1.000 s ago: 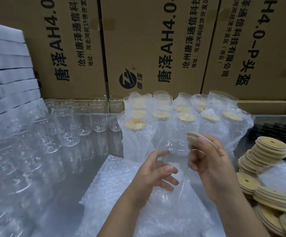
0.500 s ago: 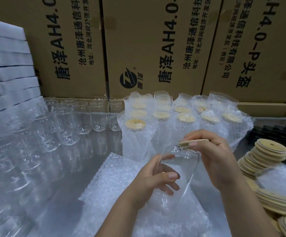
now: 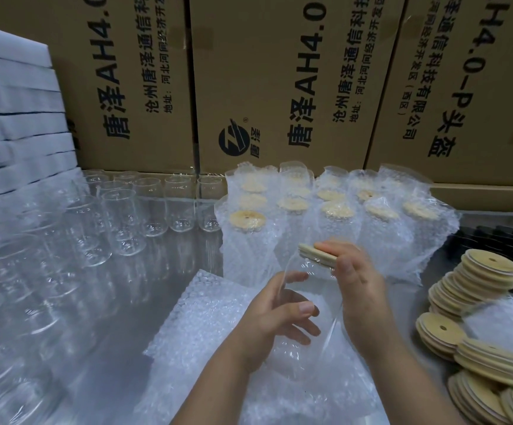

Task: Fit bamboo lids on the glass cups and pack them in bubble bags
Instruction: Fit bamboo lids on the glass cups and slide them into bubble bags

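Our left hand (image 3: 279, 317) wraps the body of the tilted glass cup (image 3: 310, 285). Our right hand (image 3: 359, 283) pinches a bamboo lid (image 3: 316, 256) at the cup's mouth. Under the grip: flat bubble bags (image 3: 206, 320). Just behind it, bagged lidded cups (image 3: 334, 210) crowd close. To its right, loose lid stacks (image 3: 488, 271); to its left, bare glasses (image 3: 120, 222).
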